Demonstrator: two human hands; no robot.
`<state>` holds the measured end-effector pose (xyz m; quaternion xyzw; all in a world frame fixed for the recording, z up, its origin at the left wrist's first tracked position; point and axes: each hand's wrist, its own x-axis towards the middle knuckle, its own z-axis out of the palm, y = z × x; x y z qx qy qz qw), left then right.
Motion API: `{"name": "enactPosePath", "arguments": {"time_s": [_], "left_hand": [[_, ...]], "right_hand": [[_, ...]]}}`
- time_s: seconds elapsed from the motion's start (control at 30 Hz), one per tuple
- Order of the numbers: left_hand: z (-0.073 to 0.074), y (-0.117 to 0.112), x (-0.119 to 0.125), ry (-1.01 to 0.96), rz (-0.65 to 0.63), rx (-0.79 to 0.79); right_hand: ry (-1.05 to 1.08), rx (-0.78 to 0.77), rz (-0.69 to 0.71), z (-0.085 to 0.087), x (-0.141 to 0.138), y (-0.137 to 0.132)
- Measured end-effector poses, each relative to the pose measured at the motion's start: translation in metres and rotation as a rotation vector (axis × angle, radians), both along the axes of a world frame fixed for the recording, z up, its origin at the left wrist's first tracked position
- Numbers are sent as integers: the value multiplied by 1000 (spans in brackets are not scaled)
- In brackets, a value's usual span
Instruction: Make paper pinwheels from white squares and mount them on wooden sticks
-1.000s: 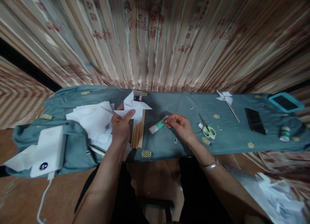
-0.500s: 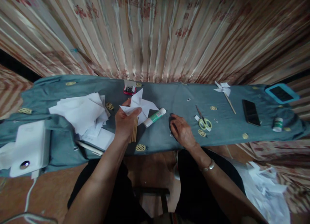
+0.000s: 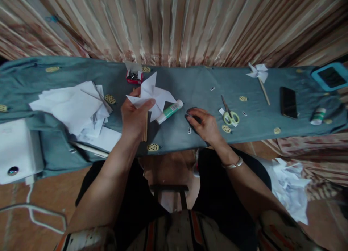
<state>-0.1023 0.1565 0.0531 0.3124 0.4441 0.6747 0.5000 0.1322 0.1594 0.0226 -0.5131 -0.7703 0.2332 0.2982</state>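
My left hand (image 3: 134, 113) is closed on a white folded paper pinwheel (image 3: 160, 95), thumb on top near its centre. Beneath the pinwheel's right side lies a green and white glue stick (image 3: 171, 111). Thin wooden sticks (image 3: 145, 133) show partly under the left hand. To the right, my right hand (image 3: 203, 124) hovers low over the cloth, thumb and index finger brought together. What they hold, if anything, is too small to make out. A small black and white label (image 3: 189, 130) lies just left of that hand. Green-handled scissors (image 3: 230, 115) rest to its right.
A paper stack (image 3: 70, 106) and a white device (image 3: 17, 149) lie left. Behind is a red box of small metal pieces (image 3: 134, 76). At right are a finished pinwheel (image 3: 259, 73), a phone (image 3: 288, 102), a blue-framed tablet (image 3: 330, 77) and a green-white tube (image 3: 318, 116).
The view has tilted down, so the table sits higher in the picture. My right fingers have drawn closer together, uncovering more of the small label. The left hand keeps its grip on the pinwheel.
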Motion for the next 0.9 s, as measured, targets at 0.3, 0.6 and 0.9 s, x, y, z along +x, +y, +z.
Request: {"name": "enactPosePath", "arguments": {"time_s": [0.3, 0.6, 0.9], "left_hand": [[-1, 3, 8, 6, -15, 78], [5, -4, 3, 130, -2, 24], [13, -17, -4, 132, 39, 55]], "right_hand": [[-173, 52, 60, -2, -1, 3], [-248, 119, 55, -13, 2, 7], [-268, 157, -3, -17, -1, 6]]}}
